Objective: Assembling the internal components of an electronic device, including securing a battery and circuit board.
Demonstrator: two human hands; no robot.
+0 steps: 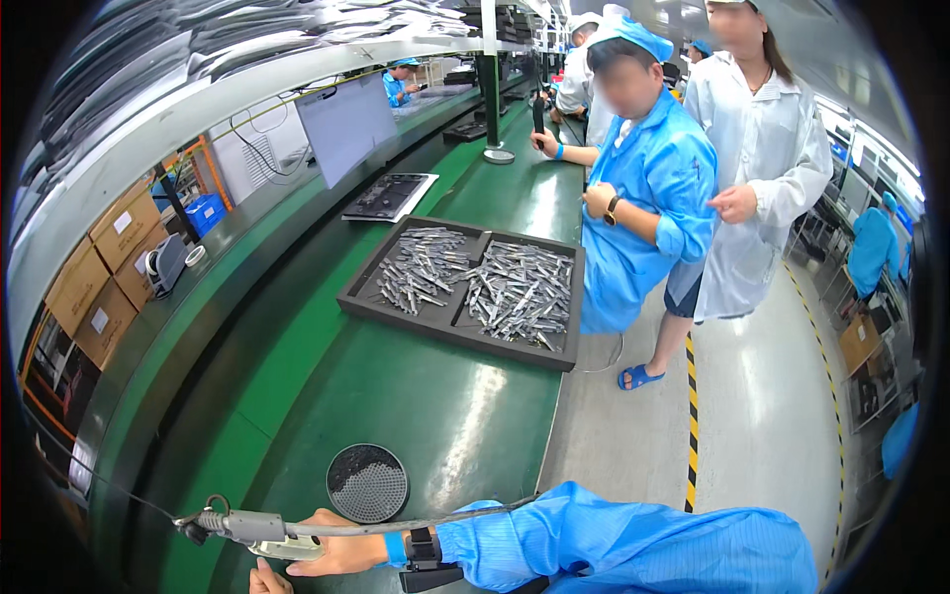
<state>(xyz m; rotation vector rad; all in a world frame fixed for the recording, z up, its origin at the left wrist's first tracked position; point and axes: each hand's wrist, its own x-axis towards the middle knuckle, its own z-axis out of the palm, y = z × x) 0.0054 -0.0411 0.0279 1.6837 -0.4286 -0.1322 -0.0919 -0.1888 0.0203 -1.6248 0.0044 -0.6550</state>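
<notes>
My right hand (341, 544) comes in from the lower right in a blue sleeve. It is closed around what looks like a hanging electric screwdriver (242, 524), grey and pale, with a ring at its end and a cable. Only the thumb and part of a finger of my left hand (269, 578) show at the lower edge. They are curled just below the pale part of the tool; what they hold is hidden. Just beyond my right hand lies a round perforated dish (384, 495), partly covered with tiny black pieces.
A dark two-compartment tray (465, 335) full of slim metal parts sits farther along the green bench (396, 396). Behind it lies a flat black panel (393, 194) on a white sheet. Two people (648, 198) stand at the bench's right side. Cartons (109, 317) are stacked at left.
</notes>
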